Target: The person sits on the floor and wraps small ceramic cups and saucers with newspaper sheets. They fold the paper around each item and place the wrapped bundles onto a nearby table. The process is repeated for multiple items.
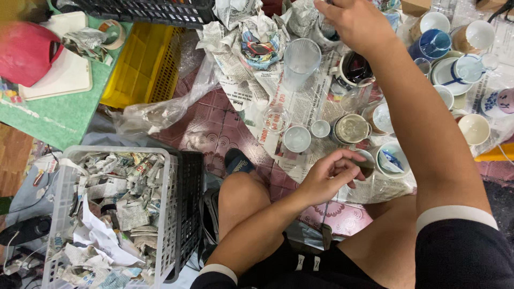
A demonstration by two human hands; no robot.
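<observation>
Right hand (pixel 356 21) lifted, pinching a paper-wrapped item (pixel 326 29) far ahead | left hand (pixel 326 176) loosely curled, empty, beside cups (pixel 393 159) on floor

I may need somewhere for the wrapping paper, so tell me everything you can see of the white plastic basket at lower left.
The white plastic basket sits upright on the floor at lower left, beside the person's bent knee. Its walls are an open lattice with a solid rim. It is heaped nearly to the rim with crumpled newspaper and some plain white paper. A black crate of the same lattice kind presses against its right wall. Neither hand touches it. Its lower left corner runs out of frame.
</observation>
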